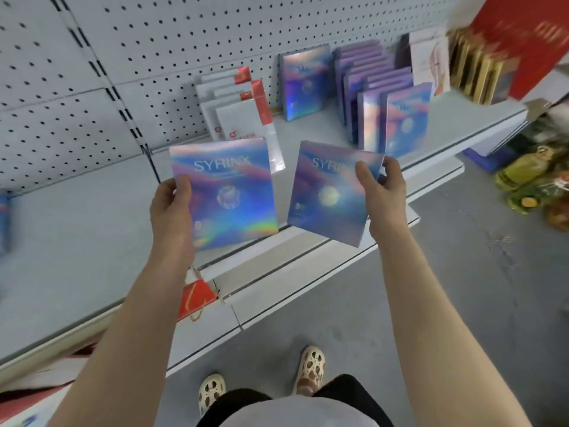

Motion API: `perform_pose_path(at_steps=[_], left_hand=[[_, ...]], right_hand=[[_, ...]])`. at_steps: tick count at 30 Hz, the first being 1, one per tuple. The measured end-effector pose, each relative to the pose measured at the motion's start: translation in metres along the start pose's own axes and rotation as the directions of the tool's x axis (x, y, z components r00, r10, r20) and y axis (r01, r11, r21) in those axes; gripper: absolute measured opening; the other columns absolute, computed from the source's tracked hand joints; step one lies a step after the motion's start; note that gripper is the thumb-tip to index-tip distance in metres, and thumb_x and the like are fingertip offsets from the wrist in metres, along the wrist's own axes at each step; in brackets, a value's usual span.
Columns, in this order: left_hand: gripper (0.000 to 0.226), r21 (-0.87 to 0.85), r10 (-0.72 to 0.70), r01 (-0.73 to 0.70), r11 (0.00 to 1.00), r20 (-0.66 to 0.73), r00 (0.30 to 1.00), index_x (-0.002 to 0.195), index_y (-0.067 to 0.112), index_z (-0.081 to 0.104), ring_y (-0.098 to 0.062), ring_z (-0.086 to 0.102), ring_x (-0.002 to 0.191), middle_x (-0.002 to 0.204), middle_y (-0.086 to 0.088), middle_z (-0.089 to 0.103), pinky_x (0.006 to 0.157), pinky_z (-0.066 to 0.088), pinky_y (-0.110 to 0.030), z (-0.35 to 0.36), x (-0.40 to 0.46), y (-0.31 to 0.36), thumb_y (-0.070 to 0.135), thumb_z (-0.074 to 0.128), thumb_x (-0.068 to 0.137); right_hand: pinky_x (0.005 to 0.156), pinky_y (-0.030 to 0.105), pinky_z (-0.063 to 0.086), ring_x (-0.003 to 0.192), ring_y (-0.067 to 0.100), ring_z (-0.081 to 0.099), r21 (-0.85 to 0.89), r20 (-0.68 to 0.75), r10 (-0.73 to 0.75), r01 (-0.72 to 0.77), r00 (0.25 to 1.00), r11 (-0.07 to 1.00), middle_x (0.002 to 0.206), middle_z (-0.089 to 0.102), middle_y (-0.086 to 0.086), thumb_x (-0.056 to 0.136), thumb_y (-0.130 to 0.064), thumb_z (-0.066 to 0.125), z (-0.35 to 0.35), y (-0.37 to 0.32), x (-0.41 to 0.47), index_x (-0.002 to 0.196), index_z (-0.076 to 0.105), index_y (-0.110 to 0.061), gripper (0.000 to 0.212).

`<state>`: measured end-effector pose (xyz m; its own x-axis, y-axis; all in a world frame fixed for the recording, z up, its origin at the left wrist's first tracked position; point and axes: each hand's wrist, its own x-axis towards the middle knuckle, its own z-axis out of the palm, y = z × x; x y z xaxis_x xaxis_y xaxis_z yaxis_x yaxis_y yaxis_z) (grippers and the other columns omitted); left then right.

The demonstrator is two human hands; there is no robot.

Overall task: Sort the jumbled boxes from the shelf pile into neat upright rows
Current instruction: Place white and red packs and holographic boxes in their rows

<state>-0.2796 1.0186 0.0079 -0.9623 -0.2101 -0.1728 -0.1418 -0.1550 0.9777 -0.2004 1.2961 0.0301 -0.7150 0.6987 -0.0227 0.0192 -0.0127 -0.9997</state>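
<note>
L hand (172, 208) grips a holo box (229, 195) by its left edge, thumb on the front, "SYRINX" facing up at the camera. R hand (383, 195) pinches a 2nd box (326, 192) at its upper right corner, thumb over the print; this one is tilted clockwise. Both boxes are held in the air over the shelf (92, 229) front edge, side by side, not touching. Behind, on the shelf: an upright row (374, 87) of same-type boxes at right, front one blurred; one more box (303, 83) stands w/ its back toward the pegboard (184, 41); white/red boxes (237, 103) stand in a row left of it. Red bag (197, 295) on the lower shelf.
</note>
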Motion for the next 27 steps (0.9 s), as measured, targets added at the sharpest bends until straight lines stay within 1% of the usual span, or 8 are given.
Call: perform_pose_path(at_steps=[5,9,12,15,18,22,25,27], left_hand=[[0.023,-0.009,0.047,-0.047,0.999,-0.066,0.997,0.075,0.025,0.054,-0.013,0.057,0.070,0.080,0.004,0.061,0.069,0.048,-0.030,0.054,-0.007,-0.004,0.032,0.055,0.097],[0.021,0.008,0.084,-0.084,0.996,-0.102,0.991,0.077,0.026,0.055,-0.014,0.057,0.073,0.082,0.003,0.061,0.071,0.048,-0.031,0.080,0.004,-0.001,0.032,0.054,0.097],[0.021,-0.022,0.088,-0.092,0.996,-0.133,0.987,0.077,0.026,0.054,-0.010,0.055,0.068,0.080,0.005,0.060,0.067,0.047,-0.028,0.098,0.022,0.005,0.031,0.054,0.098],[0.021,-0.047,0.097,-0.104,0.993,-0.137,0.986,0.077,0.024,0.054,-0.012,0.055,0.069,0.080,0.005,0.061,0.071,0.046,-0.032,0.112,0.042,0.015,0.029,0.055,0.096],[0.021,-0.073,0.106,-0.117,0.990,-0.148,0.983,0.078,0.023,0.055,-0.015,0.057,0.074,0.080,0.005,0.063,0.074,0.048,-0.034,0.125,0.057,0.023,0.026,0.054,0.098],[0.017,-0.080,0.106,-0.119,0.990,-0.150,0.983,0.082,0.021,0.056,-0.020,0.059,0.082,0.089,-0.002,0.064,0.077,0.049,-0.037,0.139,0.074,0.029,0.027,0.054,0.098],[0.018,-0.099,0.108,-0.128,0.987,-0.184,0.977,0.082,0.020,0.054,-0.021,0.058,0.081,0.088,-0.002,0.064,0.076,0.049,-0.036,0.153,0.081,0.027,0.025,0.052,0.099],[0.018,-0.117,0.119,-0.147,0.982,-0.219,0.968,0.082,0.020,0.055,-0.020,0.058,0.080,0.086,-0.001,0.064,0.076,0.049,-0.035,0.166,0.083,0.026,0.024,0.052,0.100]], right_hand=[[0.071,0.020,0.051,0.085,0.011,0.058,-0.294,0.184,-0.176,0.225,0.967,0.929,0.102,0.061,-0.005,0.092,-0.017,0.060,-0.015,-0.003,0.083,0.121,0.051,-0.020,0.031],[0.076,0.033,0.051,0.088,0.017,0.057,-0.436,0.239,-0.233,0.319,0.942,0.841,0.101,0.060,-0.008,0.089,-0.017,0.057,0.001,-0.009,0.145,0.119,0.053,-0.020,0.030],[0.062,0.014,0.043,0.075,0.011,0.054,-0.450,0.288,-0.242,0.354,0.926,0.820,0.092,0.058,-0.008,0.090,-0.015,0.056,0.028,-0.012,0.185,0.120,0.053,-0.017,0.030],[0.054,0.010,0.034,0.066,0.000,0.048,-0.448,0.379,-0.233,0.398,0.895,0.800,0.079,0.049,-0.016,0.090,-0.012,0.057,0.057,-0.013,0.219,0.121,0.053,-0.015,0.031],[0.055,0.008,0.034,0.067,0.000,0.048,-0.464,0.498,-0.228,0.479,0.837,0.745,0.084,0.053,-0.013,0.090,-0.010,0.059,0.078,-0.016,0.252,0.121,0.054,-0.012,0.031],[0.076,0.026,0.042,0.096,0.027,0.061,-0.542,0.688,-0.217,0.690,0.692,0.480,0.105,0.067,0.007,0.082,-0.012,0.069,0.096,-0.026,0.305,0.114,0.066,-0.015,0.032],[0.084,0.037,0.047,0.098,0.034,0.061,-0.541,0.781,-0.186,0.795,0.596,0.275,0.101,0.068,0.009,0.080,-0.019,0.070,0.111,-0.030,0.335,0.111,0.070,-0.023,0.032],[0.084,0.038,0.047,0.097,0.032,0.062,-0.523,0.812,-0.175,0.827,0.557,0.207,0.102,0.069,0.006,0.081,-0.022,0.069,0.119,-0.033,0.350,0.113,0.069,-0.026,0.032]])
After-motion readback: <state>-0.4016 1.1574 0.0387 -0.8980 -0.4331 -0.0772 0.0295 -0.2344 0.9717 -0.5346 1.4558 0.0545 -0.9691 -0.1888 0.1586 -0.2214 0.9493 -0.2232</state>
